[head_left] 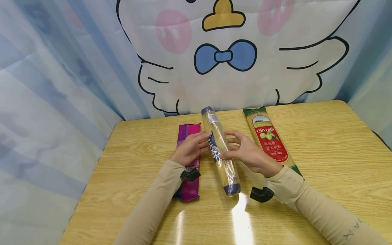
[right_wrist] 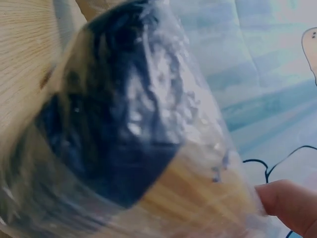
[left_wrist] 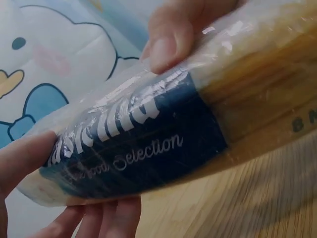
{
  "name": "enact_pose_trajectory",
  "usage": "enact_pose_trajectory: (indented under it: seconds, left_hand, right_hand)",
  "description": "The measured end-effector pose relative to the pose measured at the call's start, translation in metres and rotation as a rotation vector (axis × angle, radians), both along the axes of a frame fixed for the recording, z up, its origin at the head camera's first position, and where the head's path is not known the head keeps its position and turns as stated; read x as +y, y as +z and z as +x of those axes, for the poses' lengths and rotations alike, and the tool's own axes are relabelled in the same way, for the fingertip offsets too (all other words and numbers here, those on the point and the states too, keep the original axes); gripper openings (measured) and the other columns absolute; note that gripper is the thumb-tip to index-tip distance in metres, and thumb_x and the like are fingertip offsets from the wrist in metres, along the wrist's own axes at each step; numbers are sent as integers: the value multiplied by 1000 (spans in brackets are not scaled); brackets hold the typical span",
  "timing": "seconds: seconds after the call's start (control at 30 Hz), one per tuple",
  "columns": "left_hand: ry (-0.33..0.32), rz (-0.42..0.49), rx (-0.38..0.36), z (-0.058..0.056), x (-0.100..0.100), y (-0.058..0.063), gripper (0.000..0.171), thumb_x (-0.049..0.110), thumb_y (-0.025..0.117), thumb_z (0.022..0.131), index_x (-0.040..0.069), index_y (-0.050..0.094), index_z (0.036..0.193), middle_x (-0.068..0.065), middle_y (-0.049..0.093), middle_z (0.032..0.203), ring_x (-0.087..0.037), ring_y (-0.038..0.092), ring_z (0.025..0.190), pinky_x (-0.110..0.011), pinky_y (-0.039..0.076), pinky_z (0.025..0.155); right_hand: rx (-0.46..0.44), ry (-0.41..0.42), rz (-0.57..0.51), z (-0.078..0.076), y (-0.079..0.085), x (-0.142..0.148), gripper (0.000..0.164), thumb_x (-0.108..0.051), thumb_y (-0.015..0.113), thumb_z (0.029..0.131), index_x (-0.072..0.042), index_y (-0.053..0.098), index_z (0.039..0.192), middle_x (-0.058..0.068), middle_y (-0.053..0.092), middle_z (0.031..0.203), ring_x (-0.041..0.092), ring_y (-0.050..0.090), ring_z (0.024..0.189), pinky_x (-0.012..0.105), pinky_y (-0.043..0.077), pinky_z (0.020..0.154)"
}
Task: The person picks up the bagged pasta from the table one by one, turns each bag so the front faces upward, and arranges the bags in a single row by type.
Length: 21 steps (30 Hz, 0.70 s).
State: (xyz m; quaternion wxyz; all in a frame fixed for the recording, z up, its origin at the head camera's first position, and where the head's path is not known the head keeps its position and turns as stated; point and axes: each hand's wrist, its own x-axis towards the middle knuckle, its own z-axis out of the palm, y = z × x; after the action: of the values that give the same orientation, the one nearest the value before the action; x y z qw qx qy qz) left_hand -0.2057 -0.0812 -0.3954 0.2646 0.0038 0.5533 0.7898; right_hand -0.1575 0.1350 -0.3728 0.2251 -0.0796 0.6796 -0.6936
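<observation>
A clear-wrapped roll of spaghetti [head_left: 227,172] with dark blue ends and a blue label lies slanted between both hands, over the middle of the table. My left hand [head_left: 191,148] grips its left side; in the left wrist view the thumb is at the label [left_wrist: 143,144] and the other fingers are underneath. From the right, my right hand [head_left: 249,153] holds the roll, its thumb across the near side and its fingers partly hidden behind. Close up in the right wrist view, the blue end of the spaghetti pack [right_wrist: 124,114] covers most of the frame, with one thumb [right_wrist: 290,203] beside it.
A purple and pink packet [head_left: 191,192] lies on the wooden table [head_left: 122,190], partly under my left hand and wrist. To the right lies an Olivoilà pasta packet [head_left: 271,139] with green ends, partly behind my right forearm. A cartoon-printed curtain [head_left: 226,88] hangs along the table's back edge.
</observation>
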Motion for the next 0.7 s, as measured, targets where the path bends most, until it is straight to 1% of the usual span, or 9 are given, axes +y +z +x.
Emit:
enact_pose_trajectory:
  seconds: [0.07,0.17,0.3,0.4,0.53,0.7]
  left_hand:
    - [15,-5,-8,-1,2,-1,45,16,58,101,-2,48,141,-10,64,120,-20,63,109,-42,47,108]
    - [62,-17,-26,-1,6,-2,40,16,60,99,-3,54,135,-7,67,110,-18,65,102,-39,51,103]
    - [115,-28,-37,0,9,2,37,15,64,97,-3,59,129,-6,68,105,-17,65,98,-32,57,91]
    - [140,-42,-43,2,9,7,40,15,66,95,-3,59,130,-5,68,105,-17,64,98,-28,58,84]
    - [168,-68,-58,4,10,13,47,15,68,94,-2,55,136,-8,67,111,-18,63,102,-28,58,84]
    - [192,-80,-72,5,11,19,52,15,71,92,0,53,138,-10,66,118,-19,64,106,-28,59,86]
  right_hand:
    - [-1,13,10,-1,0,0,87,1,73,83,-6,22,154,26,37,145,34,54,123,40,54,95]
    - [0,27,36,-2,0,2,87,0,72,84,-7,21,154,26,37,145,37,52,126,42,53,97]
    - [10,43,58,-3,1,2,88,-3,73,86,-8,20,155,27,36,146,41,48,129,44,52,99]
    - [30,61,85,-3,2,3,88,-7,73,87,-8,18,156,27,36,146,42,47,131,45,51,100]
    - [91,73,191,-1,6,4,87,-16,74,89,-7,19,156,27,37,145,44,47,131,49,52,100]
    - [183,20,333,2,13,5,83,-27,76,89,-8,28,154,26,42,144,44,47,130,54,51,99]
